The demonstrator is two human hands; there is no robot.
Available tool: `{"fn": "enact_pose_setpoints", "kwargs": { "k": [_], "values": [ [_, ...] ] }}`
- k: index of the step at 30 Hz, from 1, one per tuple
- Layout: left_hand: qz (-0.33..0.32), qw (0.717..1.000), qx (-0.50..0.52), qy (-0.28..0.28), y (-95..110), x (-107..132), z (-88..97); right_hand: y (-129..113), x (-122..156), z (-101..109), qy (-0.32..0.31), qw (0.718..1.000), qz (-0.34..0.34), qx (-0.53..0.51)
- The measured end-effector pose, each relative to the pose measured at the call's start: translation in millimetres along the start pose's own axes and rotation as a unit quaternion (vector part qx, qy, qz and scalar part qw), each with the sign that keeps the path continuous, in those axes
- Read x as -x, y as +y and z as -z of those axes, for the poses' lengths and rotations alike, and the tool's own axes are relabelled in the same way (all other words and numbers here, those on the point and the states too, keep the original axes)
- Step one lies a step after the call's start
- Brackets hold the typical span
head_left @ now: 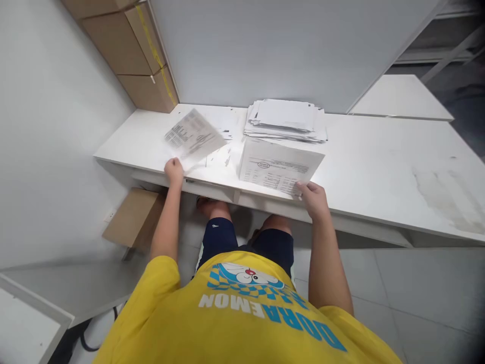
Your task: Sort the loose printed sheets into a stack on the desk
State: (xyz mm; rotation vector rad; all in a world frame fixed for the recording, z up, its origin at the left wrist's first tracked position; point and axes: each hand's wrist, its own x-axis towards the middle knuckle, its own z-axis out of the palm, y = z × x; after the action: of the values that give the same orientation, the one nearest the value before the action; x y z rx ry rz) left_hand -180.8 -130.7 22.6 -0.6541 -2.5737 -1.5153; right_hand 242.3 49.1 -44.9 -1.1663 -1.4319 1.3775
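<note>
My left hand (174, 171) is closed on the near corner of a printed sheet (194, 136), which is lifted off the white desk (379, 167) and blurred by motion. My right hand (312, 197) grips the near right corner of a second printed form (278, 166), whose far edge is tilted up from the desk's front edge. Behind that form lies an untidy stack of papers (286, 120). Beneath the lifted left sheet more paper (223, 132) lies flat on the desk.
Cardboard boxes (131, 50) are stacked in the back left corner against the wall. Another cardboard piece (132, 217) leans under the desk at left. A white partition (288, 45) backs the desk. Stains (443, 194) mark the desk's right part.
</note>
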Motion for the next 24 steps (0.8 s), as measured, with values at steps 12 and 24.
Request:
{"fn": "enact_pose_setpoints", "kwargs": {
  "k": [12,24],
  "values": [
    [-0.233,0.924,0.077,-0.292,48,87,-93.3,-9,9,-19,0.004,0.992,0.109,0.057],
    [-0.183,0.910,0.274,-0.252,70,128,-105.7,-14,24,-17,-0.055,0.991,0.119,0.030]
  ]
}}
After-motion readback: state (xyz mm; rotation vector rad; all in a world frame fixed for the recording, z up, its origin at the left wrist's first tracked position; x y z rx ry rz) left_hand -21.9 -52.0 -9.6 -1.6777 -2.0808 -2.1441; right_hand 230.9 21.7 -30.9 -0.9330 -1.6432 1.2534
